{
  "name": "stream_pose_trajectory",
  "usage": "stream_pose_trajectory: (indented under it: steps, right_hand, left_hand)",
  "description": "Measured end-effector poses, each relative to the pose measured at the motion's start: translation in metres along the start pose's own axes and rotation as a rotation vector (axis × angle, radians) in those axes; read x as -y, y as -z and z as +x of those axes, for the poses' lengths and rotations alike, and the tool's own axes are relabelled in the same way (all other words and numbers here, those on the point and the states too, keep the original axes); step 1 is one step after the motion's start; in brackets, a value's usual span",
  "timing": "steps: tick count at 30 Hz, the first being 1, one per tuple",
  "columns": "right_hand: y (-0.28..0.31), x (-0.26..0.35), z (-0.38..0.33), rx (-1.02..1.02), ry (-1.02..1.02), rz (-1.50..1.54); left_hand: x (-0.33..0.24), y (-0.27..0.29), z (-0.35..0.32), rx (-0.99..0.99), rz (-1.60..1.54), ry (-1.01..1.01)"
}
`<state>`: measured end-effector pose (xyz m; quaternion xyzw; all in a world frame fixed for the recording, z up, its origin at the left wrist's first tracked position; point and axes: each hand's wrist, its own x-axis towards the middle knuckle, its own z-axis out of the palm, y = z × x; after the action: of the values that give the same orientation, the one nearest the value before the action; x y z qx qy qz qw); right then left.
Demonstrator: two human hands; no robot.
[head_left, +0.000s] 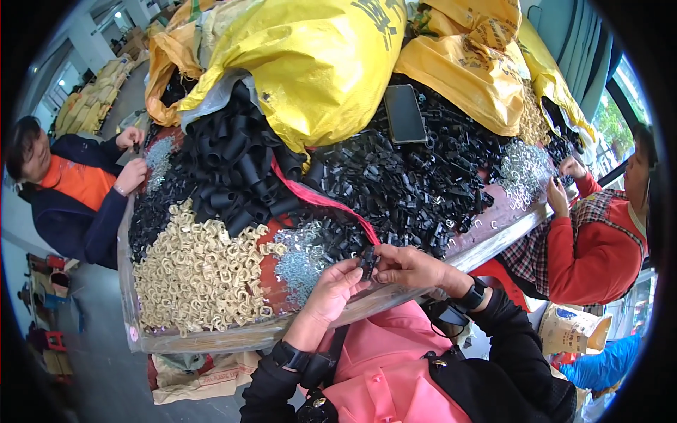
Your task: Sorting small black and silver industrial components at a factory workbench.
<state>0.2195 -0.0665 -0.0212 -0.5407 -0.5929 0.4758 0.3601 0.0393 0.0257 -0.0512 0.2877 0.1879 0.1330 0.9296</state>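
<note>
At the table's near edge, my left hand (333, 285) and my right hand (409, 268) meet around a small black plastic part (367, 264). The fingertips of both hands pinch it, and its exact kind is partly hidden by them. Just beyond my hands spreads a heap of small black plastic pieces (416, 197). Left of my left hand lies a patch of tiny silvery metal pieces (300, 259). Farther left is a big pile of beige ring-shaped pieces (197, 275). A red strip (321, 197) runs over the black heap towards my fingers.
Black tube-like pieces (243, 166) are heaped beneath a yellow sack (317, 70). A phone (405, 114) lies on the black parts. U-shaped metal pieces (523, 176) lie to the right. Two people work at the table, one in orange (77, 185) left, one in red (599, 254) right.
</note>
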Motion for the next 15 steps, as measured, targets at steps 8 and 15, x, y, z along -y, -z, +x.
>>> stream_pose_trajectory:
  steps: [8,15]
  right_hand:
    - [-0.014,0.015,0.02,-0.06,0.005,-0.038]
    - [-0.019,0.02,0.027,-0.115,0.055,-0.076]
  left_hand:
    - [-0.011,0.013,-0.015,0.015,-0.068,-0.027]
    - [-0.015,0.018,-0.019,0.059,-0.096,-0.072]
